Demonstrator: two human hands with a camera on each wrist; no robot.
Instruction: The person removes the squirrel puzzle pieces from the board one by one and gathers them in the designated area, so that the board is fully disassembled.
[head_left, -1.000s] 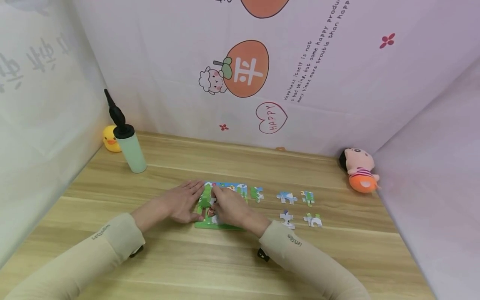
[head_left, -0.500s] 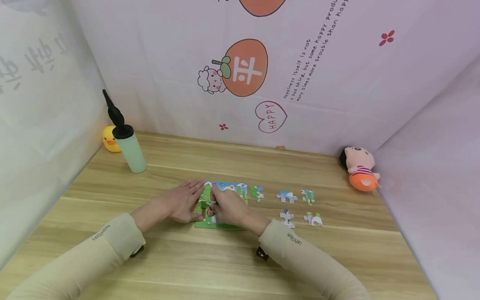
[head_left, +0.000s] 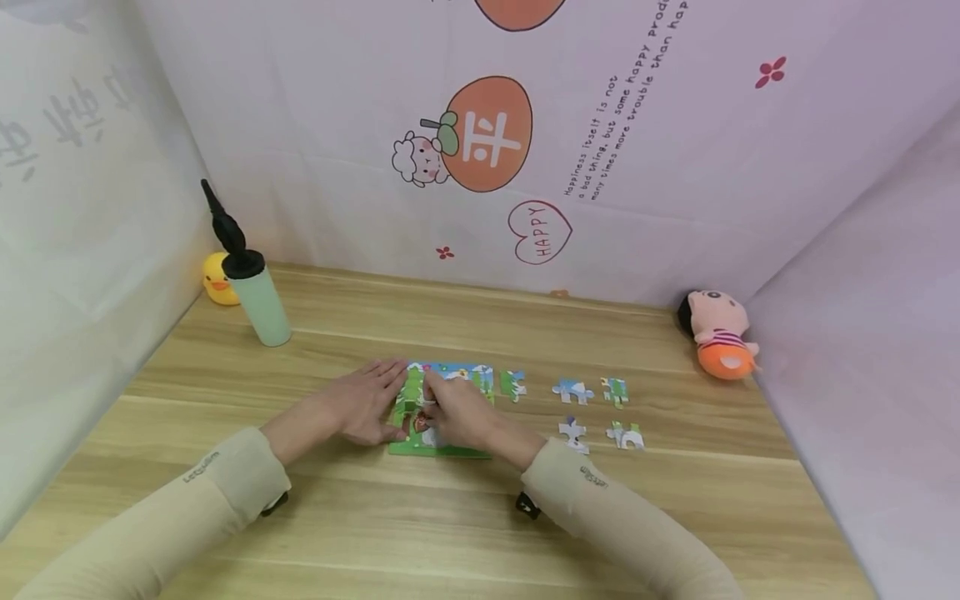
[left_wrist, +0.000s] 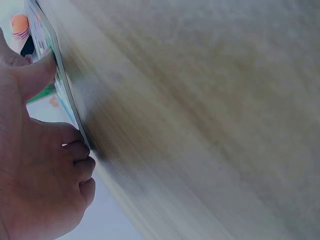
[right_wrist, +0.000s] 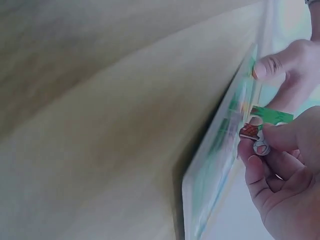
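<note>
A jigsaw puzzle board (head_left: 438, 452) with a colourful cartoon picture and green lower border lies mid-table. My left hand (head_left: 366, 407) rests flat along its left edge, fingers extended; in the left wrist view the thumb (left_wrist: 44, 70) touches the board's rim. Over the board, my right hand (head_left: 465, 415) pinches a puzzle piece (right_wrist: 272, 115) between thumb and fingers. That piece, green with a brick-pattern patch, stands tilted up from the board in the right wrist view. The right hand hides part of the picture.
Several loose puzzle pieces (head_left: 573, 392) lie right of the board, the nearest green piece (head_left: 513, 385) close beside it. A pale green hand pump (head_left: 260, 308) and a yellow duck (head_left: 217, 279) stand at back left. At back right lies a doll (head_left: 722, 337).
The green piece in my right fingers has tipped up from the board, showing a darker gap below it. Both hands stay nearly in place, and the head view shifts slightly.
</note>
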